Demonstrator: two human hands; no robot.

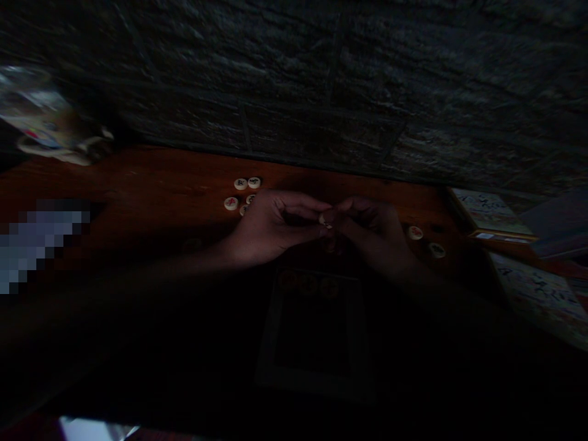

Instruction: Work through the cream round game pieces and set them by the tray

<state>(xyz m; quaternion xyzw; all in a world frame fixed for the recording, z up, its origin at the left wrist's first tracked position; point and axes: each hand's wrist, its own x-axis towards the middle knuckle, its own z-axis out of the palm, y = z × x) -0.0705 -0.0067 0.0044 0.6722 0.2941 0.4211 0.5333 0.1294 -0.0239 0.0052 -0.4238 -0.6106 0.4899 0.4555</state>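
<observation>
A pale round Chinese chess piece (324,218) with a dark mark is held between the fingertips of both hands, near the middle of the view. My left hand (269,226) pinches it from the left, thumb below and fingers above. From the right, the fingers of my right hand (379,229) close on the same piece and partly cover it. Beneath the hands, in deep shadow, lies a rectangular tray (266,361) with several round pieces (307,285) along its far end. Several more pieces lie left of my left hand, including a red-marked piece (231,203).
Two pieces, one red-marked (416,233) and one dark-marked (437,250), lie right of my right hand. Farther right are two flat printed boxes (491,211). A plastic jar (43,113) stands at the far left. A dark brick wall (294,79) borders the wooden table (151,177).
</observation>
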